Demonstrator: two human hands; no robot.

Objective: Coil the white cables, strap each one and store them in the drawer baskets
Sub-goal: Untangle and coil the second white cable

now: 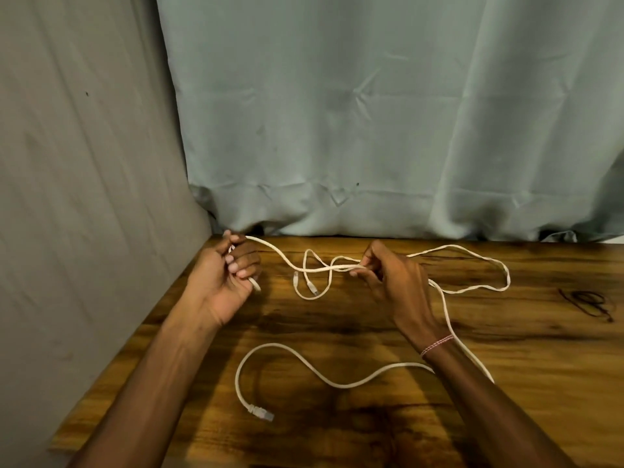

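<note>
A long flat white cable lies spread over the wooden table. My left hand is shut around one end of it, the plug sticking out below my fingers. My right hand pinches the same cable further along, at mid-table. From there the cable loops out to the right and runs back under my right forearm. A short white cable with two plugs lies tangled between my hands. Near the front, a cable stretch ends in a plug. No straps that I can identify, and no drawer or baskets, are in view.
A thin dark tangle, perhaps ties, lies on the table at the right. Grey-green cloth hangs behind the table and a grey cloth wall stands along its left edge.
</note>
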